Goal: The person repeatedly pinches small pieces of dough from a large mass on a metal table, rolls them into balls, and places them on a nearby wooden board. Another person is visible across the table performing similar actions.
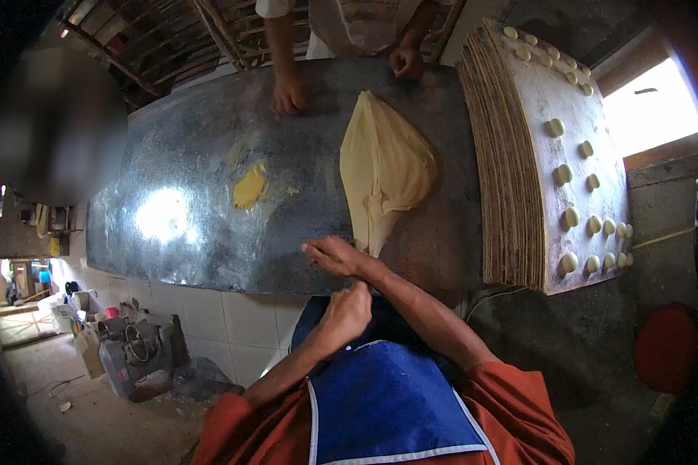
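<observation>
A large pale sheet of dough (388,159) lies on the dark table (209,240). Its broad, folded part is in the middle, and it narrows toward me. My right hand (332,256) reaches leftward over the near edge, its wrist crossing the narrow end of the dough. Its fingers are curled together, and what they hold, if anything, is hidden. Just below, my left hand (347,314) is a closed fist in front of the table edge, close to where the dough's tail passes out of sight. Whether it grips that tail cannot be seen.
A soft yellow lump (250,186) lies smeared left of the dough. Across the table are another person's two hands (290,94). At right, a stack of boards (504,163) carries several round dough pieces (571,217). A machine (136,349) stands on the floor at lower left.
</observation>
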The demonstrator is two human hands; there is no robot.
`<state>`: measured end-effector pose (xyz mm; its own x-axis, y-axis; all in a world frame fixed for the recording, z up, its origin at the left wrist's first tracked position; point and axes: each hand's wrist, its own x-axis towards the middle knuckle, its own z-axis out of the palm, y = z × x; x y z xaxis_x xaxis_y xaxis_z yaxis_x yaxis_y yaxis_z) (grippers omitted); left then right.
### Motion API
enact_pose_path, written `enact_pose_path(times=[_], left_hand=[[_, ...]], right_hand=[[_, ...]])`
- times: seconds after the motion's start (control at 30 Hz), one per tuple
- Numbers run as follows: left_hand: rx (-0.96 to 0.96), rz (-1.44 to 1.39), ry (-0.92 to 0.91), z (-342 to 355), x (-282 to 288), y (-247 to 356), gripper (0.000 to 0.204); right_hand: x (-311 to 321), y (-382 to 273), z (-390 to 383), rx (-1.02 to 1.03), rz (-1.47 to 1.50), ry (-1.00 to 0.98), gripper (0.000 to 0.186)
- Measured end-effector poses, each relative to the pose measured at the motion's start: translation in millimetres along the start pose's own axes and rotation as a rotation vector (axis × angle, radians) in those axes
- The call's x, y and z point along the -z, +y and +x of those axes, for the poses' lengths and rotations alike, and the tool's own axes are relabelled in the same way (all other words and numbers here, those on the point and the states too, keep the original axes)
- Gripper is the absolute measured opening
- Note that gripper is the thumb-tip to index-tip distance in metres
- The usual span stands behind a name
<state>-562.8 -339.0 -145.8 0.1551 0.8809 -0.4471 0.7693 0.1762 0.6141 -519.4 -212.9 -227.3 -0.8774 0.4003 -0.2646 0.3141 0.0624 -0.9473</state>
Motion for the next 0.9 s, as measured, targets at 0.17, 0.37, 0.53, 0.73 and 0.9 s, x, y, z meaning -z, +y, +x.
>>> enact_pose_path(times=[0.17,0.37,0.53,0.73,0.9], left_hand=[[-0.498,-0.124,0.339,-15,26,1,0.011],[-0.459,0.049,0.617,28,30,-99,0.017],[-0.141,0.319,0.821,102,18,-137,0.027],[-0.311,0.044,0.888,115,-14,-116,0.030],[-0.264,0.079,0.736,101,4,-120,0.027]], right_hand=[[-5,27,-64,0.430,0.094,0.590,0.027],[30,54,-190,-0.165,-0.833,0.707,0.019],[70,76,-166,-0.287,-0.900,1.027,0.032],[35,92,-137,-0.004,-0.718,1.193,0.040],[69,102,-174,-0.155,-0.791,0.877,0.039]])
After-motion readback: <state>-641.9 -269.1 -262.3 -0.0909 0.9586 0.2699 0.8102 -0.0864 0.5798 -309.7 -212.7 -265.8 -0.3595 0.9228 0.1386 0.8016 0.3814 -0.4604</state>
